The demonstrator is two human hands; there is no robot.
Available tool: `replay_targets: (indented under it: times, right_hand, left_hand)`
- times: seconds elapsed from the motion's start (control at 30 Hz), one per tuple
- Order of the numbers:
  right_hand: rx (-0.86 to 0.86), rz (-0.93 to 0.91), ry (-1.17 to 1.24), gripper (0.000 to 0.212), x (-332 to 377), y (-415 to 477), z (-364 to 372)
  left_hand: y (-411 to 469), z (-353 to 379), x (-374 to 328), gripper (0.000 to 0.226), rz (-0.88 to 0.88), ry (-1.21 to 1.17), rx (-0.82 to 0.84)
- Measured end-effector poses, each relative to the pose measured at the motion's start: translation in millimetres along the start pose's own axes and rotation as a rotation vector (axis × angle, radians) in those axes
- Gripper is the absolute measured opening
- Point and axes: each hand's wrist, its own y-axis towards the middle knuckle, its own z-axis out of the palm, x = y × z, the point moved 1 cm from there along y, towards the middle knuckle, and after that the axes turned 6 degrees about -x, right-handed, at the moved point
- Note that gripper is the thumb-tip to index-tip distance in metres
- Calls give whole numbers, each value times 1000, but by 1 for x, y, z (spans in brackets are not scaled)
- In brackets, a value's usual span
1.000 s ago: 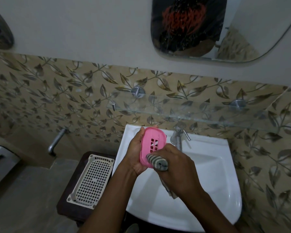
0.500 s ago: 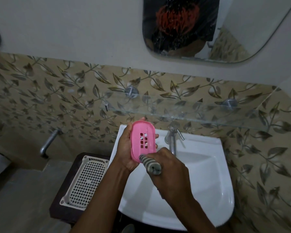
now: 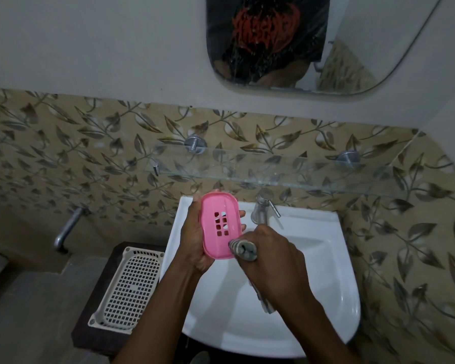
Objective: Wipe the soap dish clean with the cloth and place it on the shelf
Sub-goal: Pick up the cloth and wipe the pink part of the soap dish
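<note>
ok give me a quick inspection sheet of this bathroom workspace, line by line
surface: white sink, basin bare.
job's things: pink soap dish held upright over the sink; striped cloth pressed to its lower edge; glass shelf bare.
clutter: white mesh tray on a dark stand.
grippers: left hand grips the dish; right hand grips the cloth.
cables: nothing seen.
surroundings: tap, leaf-pattern tiles, mirror.

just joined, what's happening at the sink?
A person holds a pink soap dish upright in the left hand over the white basin. The right hand presses a bunched striped cloth against the dish's lower edge. The glass shelf above holds nothing yet.
</note>
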Motion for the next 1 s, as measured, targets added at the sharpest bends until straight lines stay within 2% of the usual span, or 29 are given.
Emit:
replay_targets:
  times: [0.17,0.37,0.5,0.57,0.6,0.7,0.8,1.0]
  right_hand:
    - [-123,58,1,18,-1,18,-2]
    - [54,5,-28,16,-5,8,-1]
    - [-91,37,-56,18,-6,27,-3]
    - [-135,56,-34,19,-4,35,-7]
    - [-126,49,-39,20,-3,36,-7]
    - [-24,6,-74,17,-5,24,0]
    - [52,24,-49,17,-9,11,6]
    - [-190,71,-41,15,-6,42,-1]
  left_hand:
    - [3,-1,6,69,6,42,-66]
    - [7,2,2,74,16,27,-60]
    - [5,6,16,79,24,38,-142]
    - [2,10,21,67,26,39,-169]
    - [2,11,20,66,27,33,-178]
    - [8,4,12,81,12,40,-143]
    - [9,-1,6,79,15,80,-126]
    - [5,11,9,72,51,50,-167]
